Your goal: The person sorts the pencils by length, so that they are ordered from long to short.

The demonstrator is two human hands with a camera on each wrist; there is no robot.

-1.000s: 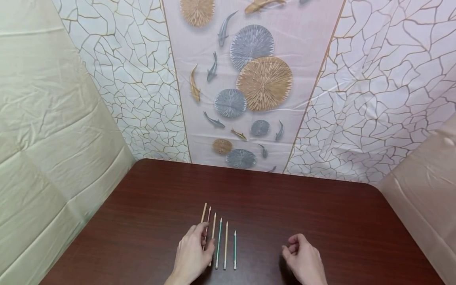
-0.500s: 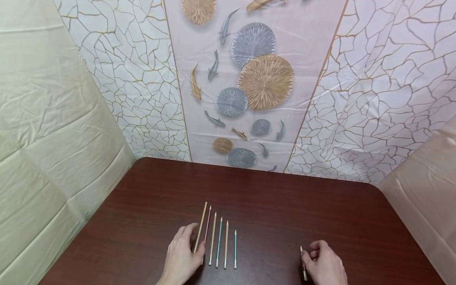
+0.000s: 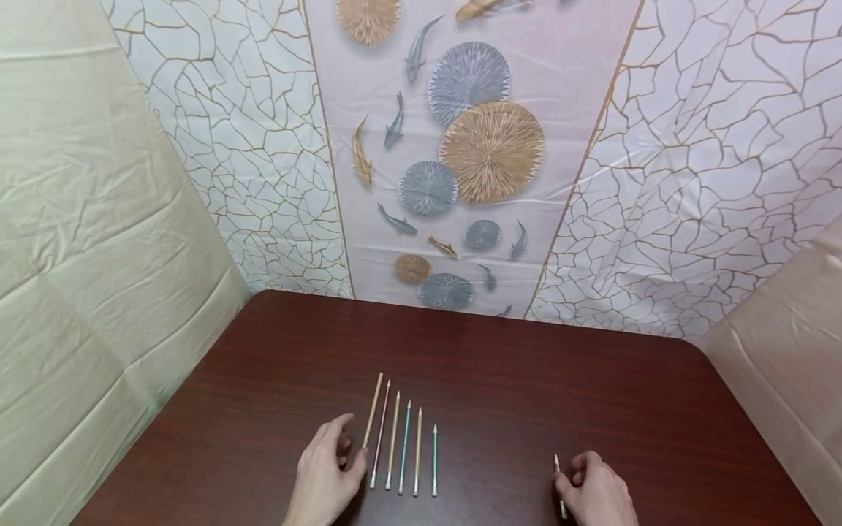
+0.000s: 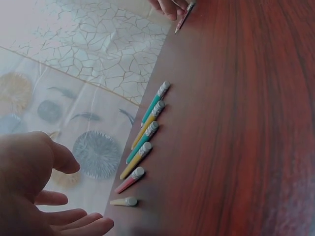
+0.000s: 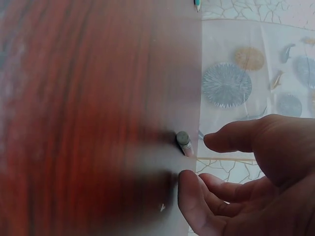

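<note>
My left hand (image 3: 322, 471) is spread loosely just left of a row of pencils, its thumb and fingers apart. Nearest to it lies a pale wood-coloured pencil (image 3: 373, 410), its lower end behind the thumb. To its right come a red pencil (image 3: 380, 435), a yellow pencil (image 3: 392, 446), a green pencil (image 3: 404, 446), another yellow pencil (image 3: 417, 453) and a short green pencil (image 3: 435, 460). Across the table, my right hand (image 3: 600, 493) is beside a short single pencil (image 5: 184, 142), thumb and index finger parted around it. White erasers face me along the row.
The dark reddish-brown table (image 3: 487, 365) has rounded far corners. Behind it hangs a patterned cloth (image 3: 434, 146) with printed fish and round shapes. Beige cloths (image 3: 99, 256) close off both sides.
My left hand has drawn back leftward off the row, uncovering the red pencil. My right hand has moved right, and a short pencil now shows beside its thumb.
</note>
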